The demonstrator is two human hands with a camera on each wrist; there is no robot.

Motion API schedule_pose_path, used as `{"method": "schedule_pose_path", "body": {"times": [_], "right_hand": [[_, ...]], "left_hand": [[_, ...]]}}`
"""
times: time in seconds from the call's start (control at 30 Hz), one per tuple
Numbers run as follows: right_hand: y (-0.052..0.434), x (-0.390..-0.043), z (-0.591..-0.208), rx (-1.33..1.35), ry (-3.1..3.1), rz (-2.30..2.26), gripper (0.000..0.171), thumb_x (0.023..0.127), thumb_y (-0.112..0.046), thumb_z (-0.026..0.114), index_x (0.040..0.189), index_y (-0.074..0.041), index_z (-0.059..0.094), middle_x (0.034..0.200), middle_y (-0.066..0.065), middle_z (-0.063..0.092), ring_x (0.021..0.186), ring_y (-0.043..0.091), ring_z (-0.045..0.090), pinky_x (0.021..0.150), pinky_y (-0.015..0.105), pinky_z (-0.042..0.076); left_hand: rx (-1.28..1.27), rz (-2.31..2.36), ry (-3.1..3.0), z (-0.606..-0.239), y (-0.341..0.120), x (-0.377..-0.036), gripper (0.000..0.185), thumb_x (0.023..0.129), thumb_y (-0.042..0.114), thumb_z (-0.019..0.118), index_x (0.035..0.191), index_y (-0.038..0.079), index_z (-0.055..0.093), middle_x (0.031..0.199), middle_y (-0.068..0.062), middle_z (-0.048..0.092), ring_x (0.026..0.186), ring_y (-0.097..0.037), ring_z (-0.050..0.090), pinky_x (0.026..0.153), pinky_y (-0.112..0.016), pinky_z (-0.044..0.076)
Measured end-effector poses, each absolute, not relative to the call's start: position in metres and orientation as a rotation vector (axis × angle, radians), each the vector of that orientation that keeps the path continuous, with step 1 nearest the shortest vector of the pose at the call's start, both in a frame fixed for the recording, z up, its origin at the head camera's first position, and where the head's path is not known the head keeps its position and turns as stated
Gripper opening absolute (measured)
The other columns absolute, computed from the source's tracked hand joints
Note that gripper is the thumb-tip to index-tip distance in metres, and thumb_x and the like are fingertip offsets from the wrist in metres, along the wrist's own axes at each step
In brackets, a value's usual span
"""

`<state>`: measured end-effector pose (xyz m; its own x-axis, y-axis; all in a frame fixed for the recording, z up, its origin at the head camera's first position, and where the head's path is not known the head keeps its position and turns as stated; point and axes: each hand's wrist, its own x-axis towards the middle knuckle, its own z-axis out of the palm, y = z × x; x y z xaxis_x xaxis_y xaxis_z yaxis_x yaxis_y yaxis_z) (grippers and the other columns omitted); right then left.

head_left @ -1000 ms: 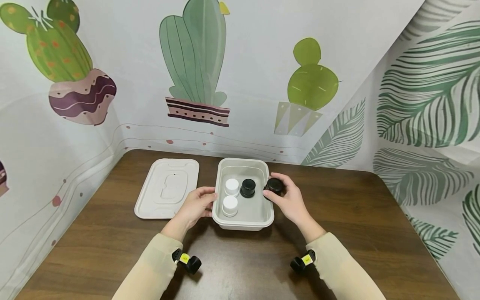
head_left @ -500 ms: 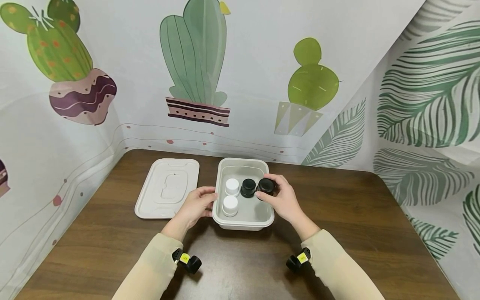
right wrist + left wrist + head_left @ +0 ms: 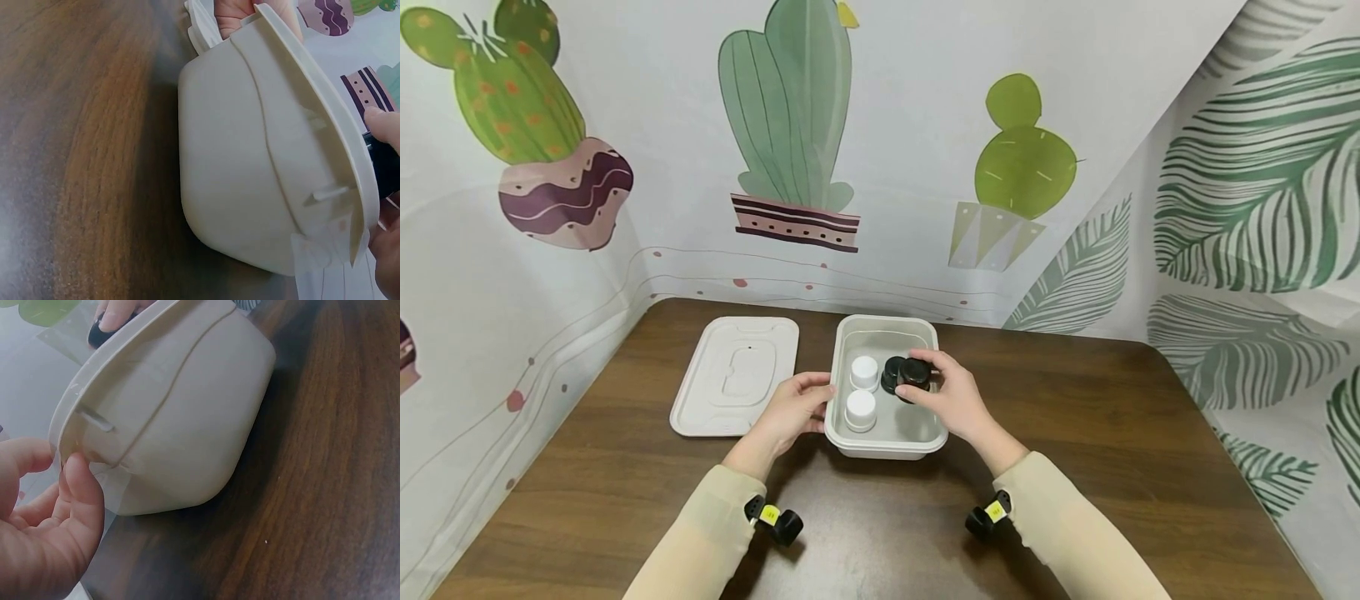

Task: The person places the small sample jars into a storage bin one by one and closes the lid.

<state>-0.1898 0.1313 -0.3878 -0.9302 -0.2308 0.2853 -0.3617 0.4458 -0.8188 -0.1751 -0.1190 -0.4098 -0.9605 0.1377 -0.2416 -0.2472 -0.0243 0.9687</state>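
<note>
A light grey plastic box (image 3: pixel 886 454) stands on the table, its top uncovered. My left hand (image 3: pixel 790 412) grips its left rim between thumb and fingers, as the left wrist view shows too (image 3: pixel 50 519). Over the box's inside, my right hand (image 3: pixel 953 398) holds a small black jar (image 3: pixel 915 372) between thumb and fingers. This jar overlaps a second black jar (image 3: pixel 891 369) that sits in the box. Left of them are two white jars (image 3: pixel 864 371), one behind the other. In the right wrist view the held jar (image 3: pixel 384 165) shows just past the rim.
Flat on the table left of the box lies a white rectangular lid (image 3: pixel 700 404). The brown wooden table (image 3: pixel 1075 400) extends to both sides. A cloth backdrop (image 3: pixel 910 167) printed with cacti and leaves hangs behind its far edge.
My right hand has carried the black jar leftward from the box's right rim to beside the other black jar. The left hand stays on the rim.
</note>
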Motion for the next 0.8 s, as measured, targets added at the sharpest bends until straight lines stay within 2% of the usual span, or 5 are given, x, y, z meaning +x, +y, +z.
{"method": "schedule_pose_path", "body": {"times": [0.17,0.8], "right_hand": [[0.127,-0.189,-0.387,0.56,-2.614,1.407,0.056,0.073,-0.019,0.081,0.124,-0.008,0.059,0.117,0.011,0.064,0.092,0.026,0.064,0.083,0.039,0.052],[0.115,-0.189,-0.382,0.688,-2.813,0.989,0.052,0.073,-0.019,0.081,0.119,-0.004,0.06,0.116,0.01,0.061,0.106,0.026,0.059,0.092,0.038,0.049]], "left_hand": [[-0.116,2.068,1.987,-0.41,-0.119,-0.175,0.039,0.092,0.01,0.054,0.127,-0.007,0.047,0.089,-0.008,0.065,0.066,-0.012,0.06,0.054,-0.023,0.052],[-0.11,2.061,1.987,-0.41,-0.12,-0.175,0.04,0.092,0.011,0.056,0.127,-0.007,0.047,0.091,-0.008,0.064,0.068,-0.013,0.062,0.054,-0.023,0.052]]}}
